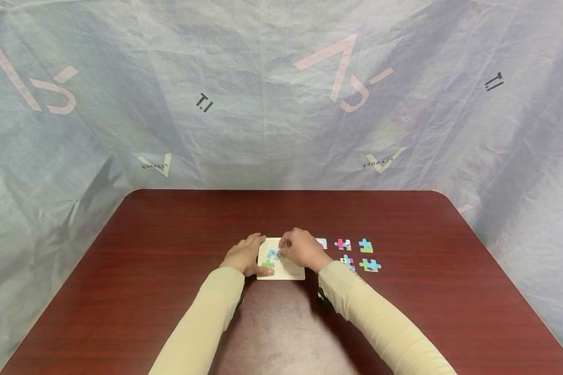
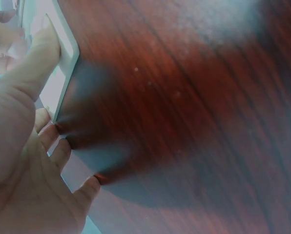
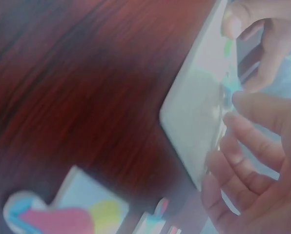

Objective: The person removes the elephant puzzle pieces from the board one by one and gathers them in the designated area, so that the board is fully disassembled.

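Note:
A pale puzzle tray (image 1: 288, 272) lies on the table with a few joined blue and green puzzle pieces (image 1: 268, 264) at its left side. My left hand (image 1: 245, 256) rests along the tray's left edge. Its thumb lies on the tray while its fingers (image 2: 61, 155) reach down past the rim to the table. Over the tray, my right hand (image 1: 301, 249) pinches a light-blue puzzle piece (image 3: 228, 96) between thumb and index finger, beside the joined pieces. Much of that piece is hidden by the fingertips.
Several loose puzzle pieces lie right of the tray, among them a pink and white one (image 1: 343, 244), a blue and green one (image 1: 366, 246) and another blue-green one (image 1: 370, 265). The right forearm partly covers a nearer piece (image 1: 347, 262). A grey cloth (image 1: 262, 130) hangs behind the dark red table (image 1: 192, 219).

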`<action>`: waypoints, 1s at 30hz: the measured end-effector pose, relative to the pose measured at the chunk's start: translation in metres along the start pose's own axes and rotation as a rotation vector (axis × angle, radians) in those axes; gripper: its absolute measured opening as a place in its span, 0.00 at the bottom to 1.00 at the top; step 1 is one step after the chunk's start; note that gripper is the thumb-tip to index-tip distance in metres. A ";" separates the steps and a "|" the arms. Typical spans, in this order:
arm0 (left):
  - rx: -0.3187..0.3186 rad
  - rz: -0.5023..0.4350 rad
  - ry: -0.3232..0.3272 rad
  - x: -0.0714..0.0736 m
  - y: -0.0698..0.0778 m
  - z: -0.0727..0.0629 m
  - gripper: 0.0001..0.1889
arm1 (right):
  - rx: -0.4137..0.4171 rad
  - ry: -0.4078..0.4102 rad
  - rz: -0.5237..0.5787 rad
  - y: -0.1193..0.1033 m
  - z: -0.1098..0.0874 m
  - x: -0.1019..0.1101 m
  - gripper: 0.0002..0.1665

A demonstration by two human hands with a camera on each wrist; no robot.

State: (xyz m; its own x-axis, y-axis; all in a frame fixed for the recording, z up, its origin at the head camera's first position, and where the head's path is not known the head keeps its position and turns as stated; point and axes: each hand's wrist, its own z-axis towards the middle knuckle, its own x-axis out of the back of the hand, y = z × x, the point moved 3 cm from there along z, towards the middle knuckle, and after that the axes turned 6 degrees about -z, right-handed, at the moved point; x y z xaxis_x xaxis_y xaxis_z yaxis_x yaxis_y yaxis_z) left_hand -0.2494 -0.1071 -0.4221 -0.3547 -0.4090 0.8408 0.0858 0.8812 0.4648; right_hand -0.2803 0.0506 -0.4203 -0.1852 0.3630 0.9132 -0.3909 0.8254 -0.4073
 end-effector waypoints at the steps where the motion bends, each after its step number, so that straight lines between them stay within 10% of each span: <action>1: 0.000 0.001 0.000 0.000 0.000 0.000 0.48 | 0.000 0.002 -0.012 0.001 0.000 0.000 0.09; 30: 0.004 -0.014 0.001 -0.004 -0.005 0.004 0.48 | 0.057 -0.007 -0.117 0.004 -0.007 0.002 0.19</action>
State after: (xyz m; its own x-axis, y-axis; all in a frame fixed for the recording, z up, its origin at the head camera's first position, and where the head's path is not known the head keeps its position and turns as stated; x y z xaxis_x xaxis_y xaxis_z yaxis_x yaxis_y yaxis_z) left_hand -0.2523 -0.1087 -0.4292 -0.3551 -0.4214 0.8345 0.0771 0.8764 0.4754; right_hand -0.2759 0.0579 -0.4207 -0.1415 0.2622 0.9546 -0.4608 0.8360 -0.2979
